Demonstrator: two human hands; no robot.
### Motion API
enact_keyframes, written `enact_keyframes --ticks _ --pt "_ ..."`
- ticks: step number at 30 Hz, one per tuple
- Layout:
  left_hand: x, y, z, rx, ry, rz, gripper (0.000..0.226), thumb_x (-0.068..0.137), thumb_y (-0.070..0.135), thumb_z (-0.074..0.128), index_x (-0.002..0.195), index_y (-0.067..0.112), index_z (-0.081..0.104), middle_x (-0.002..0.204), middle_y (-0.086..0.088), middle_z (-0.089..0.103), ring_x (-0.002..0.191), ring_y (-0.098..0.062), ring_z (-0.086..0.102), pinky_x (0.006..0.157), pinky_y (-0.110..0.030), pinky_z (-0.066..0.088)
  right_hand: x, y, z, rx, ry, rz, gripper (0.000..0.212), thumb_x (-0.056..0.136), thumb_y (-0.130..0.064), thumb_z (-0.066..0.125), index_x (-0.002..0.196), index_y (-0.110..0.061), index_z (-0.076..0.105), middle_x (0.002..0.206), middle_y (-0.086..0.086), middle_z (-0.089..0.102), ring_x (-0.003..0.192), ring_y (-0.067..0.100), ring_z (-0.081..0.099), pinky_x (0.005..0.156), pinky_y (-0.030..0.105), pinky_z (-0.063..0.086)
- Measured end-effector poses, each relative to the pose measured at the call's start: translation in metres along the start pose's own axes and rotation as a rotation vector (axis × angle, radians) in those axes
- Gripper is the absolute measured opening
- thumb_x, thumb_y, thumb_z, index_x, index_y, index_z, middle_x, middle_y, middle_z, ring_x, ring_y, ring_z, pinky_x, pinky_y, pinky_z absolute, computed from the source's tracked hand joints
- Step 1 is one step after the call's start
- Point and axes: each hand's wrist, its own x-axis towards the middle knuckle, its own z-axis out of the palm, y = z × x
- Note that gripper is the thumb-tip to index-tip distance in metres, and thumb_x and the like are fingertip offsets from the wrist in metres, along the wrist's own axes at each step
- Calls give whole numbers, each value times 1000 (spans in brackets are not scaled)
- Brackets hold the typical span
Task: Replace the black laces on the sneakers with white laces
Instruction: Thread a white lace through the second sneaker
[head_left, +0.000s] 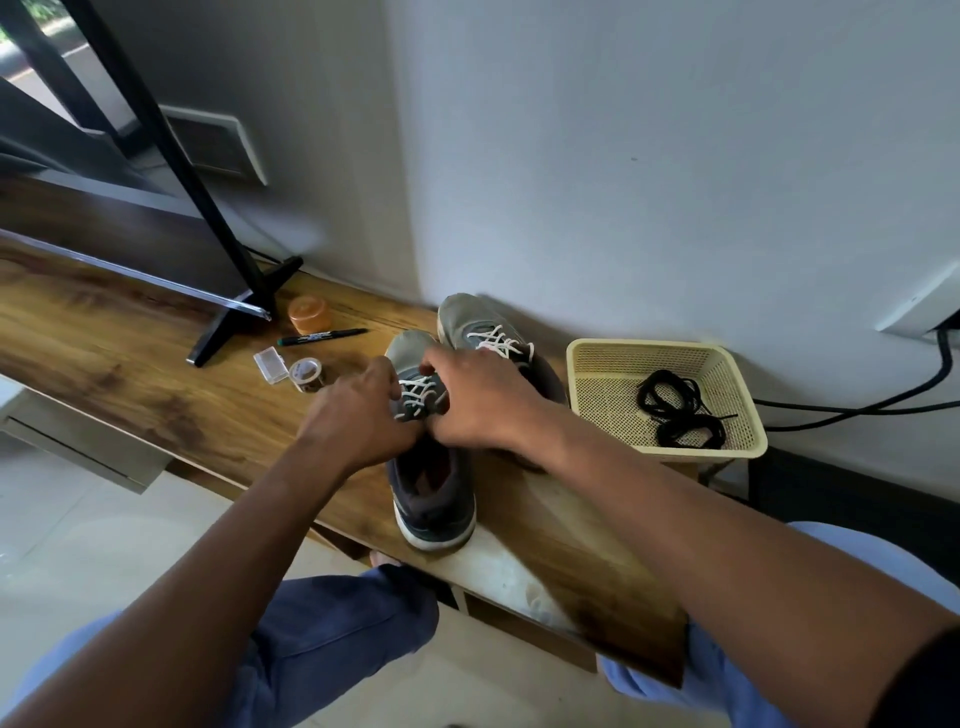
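The left hand (358, 410) and right hand (480, 397) sit close together, fingers curled on the white cotton laces (418, 395) of the nearer grey sneaker (434, 488) on the wooden bench (156, 364). The second grey sneaker (478, 322), white-laced, stands touching it at one o'clock. At three o'clock, coiled black laces (675, 410) lie inside the cream plastic mesh basket (592, 364).

Work surface: long wooden shelf (156, 358) with dark grain, set against a pale grey wall (649, 156); the wall forms an outward corner behind the shelf; floor: light glossy tiles (78, 545); black metal stand (223, 291) rests on the shelf at left; black cables (857, 408) run along the wall at right; daylight enters top left.
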Motion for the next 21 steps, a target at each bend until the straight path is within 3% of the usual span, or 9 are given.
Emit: enact_keyframes --ticks 4,10,14,17,19,21 --pt "-2 6 7 45 71 11 49 77 41 78 107 20 46 87 -1 64 79 -26 64 64 -35 43 -5 -4 14 -191 112 -26 61 72 -39 73 119 -15 42 99 8 68 93 36 67 74 41 45" --pt "1 -1 2 23 70 -29 42 74 24 77 100 22 44 87 -4 62 79 -26 57 67 -35 37 -6 3 16 69 117 130 56 76 -23 69 122 -11 39 86 10 60 84 38 65 71 43 53" --pt "3 -14 -4 -28 5 -61 44 76 37 81 100 26 46 93 0 66 88 -26 64 70 -36 41 -1 4 10 186 42 125 53 75 -28 72 119 -15 44 91 6 64 85 29 64 75 43 54" --pt "0 -24 -15 -137 -41 -92 55 72 59 86 101 27 52 88 5 68 69 -13 70 64 -34 46 8 7 0 438 78 266 28 82 -33 65 107 -21 57 86 -5 65 80 12 62 65 31 44" --pt "-3 -28 -23 -248 -46 -123 48 72 59 87 94 27 59 79 7 71 53 -6 70 57 -31 50 16 12 -12 549 230 302 15 86 -22 54 94 -13 63 75 2 69 74 15 64 59 34 40" --pt "-4 -30 -26 -346 -59 -131 35 75 52 89 83 26 67 71 5 74 51 -10 71 61 -37 61 19 15 -23 617 355 287 17 85 -16 47 87 -10 62 74 4 71 70 16 65 59 32 46"
